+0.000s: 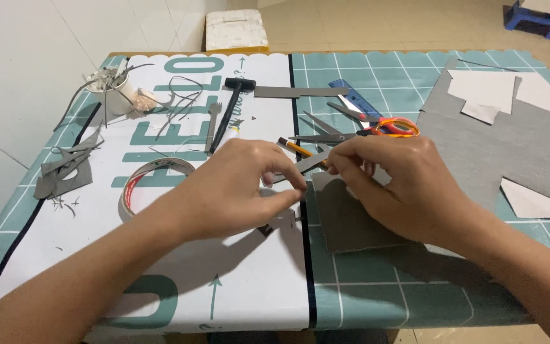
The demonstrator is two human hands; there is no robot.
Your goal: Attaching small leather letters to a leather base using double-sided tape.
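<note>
Left hand [237, 191] and right hand [396, 185] are pinching a small grey strip [303, 164] between narrowed fingertips, over the table [364, 286]. Its long axis is running left-right between them, just above the grey card piece [345, 220]. Scissors [364, 127] are lying beyond.

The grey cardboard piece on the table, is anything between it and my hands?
Nothing visible. The right hand rests directly on the grey cardboard piece, and the left hand pinches a small grey strip at its edge.
</note>
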